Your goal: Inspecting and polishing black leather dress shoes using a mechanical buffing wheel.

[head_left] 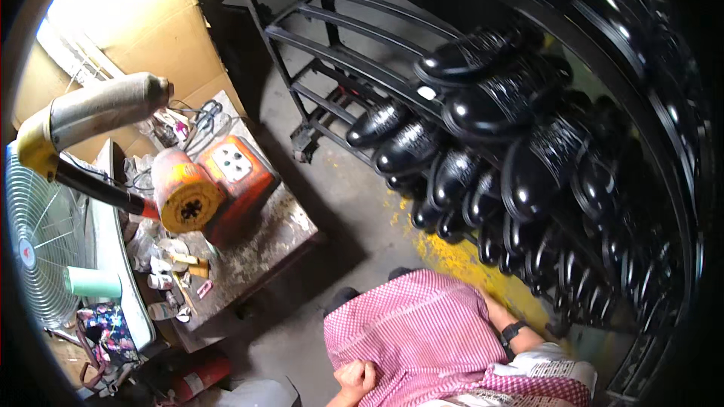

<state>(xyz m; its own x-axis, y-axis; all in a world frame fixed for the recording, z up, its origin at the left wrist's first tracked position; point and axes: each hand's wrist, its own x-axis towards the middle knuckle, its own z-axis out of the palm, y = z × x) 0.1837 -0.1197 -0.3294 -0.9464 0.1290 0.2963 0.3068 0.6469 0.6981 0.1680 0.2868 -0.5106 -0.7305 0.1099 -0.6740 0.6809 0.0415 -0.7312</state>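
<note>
A: What fills most of the view?

B: A black metal rack of slanted bars [354,53], loaded with glossy black leather shoes [483,117], toes down and soles against the bars, which looks like a way to keep the polished uppers from rubbing.

A: And the person?

B: Below, a pink checked cloth [407,332] lies draped over the lap. The left hand [356,377] is closed in a fist on the cloth's near edge. The right hand is hidden beyond the cloth; only the forearm with a dark wristwatch [513,330] shows, so its grip cannot be told.

A: The room?

B: Stained grey concrete floor [354,203] with yellow spatter, a grimy wooden bench [264,249] bearing an orange motor machine [204,188], and a wire-guard fan [38,234] beside it.
</note>
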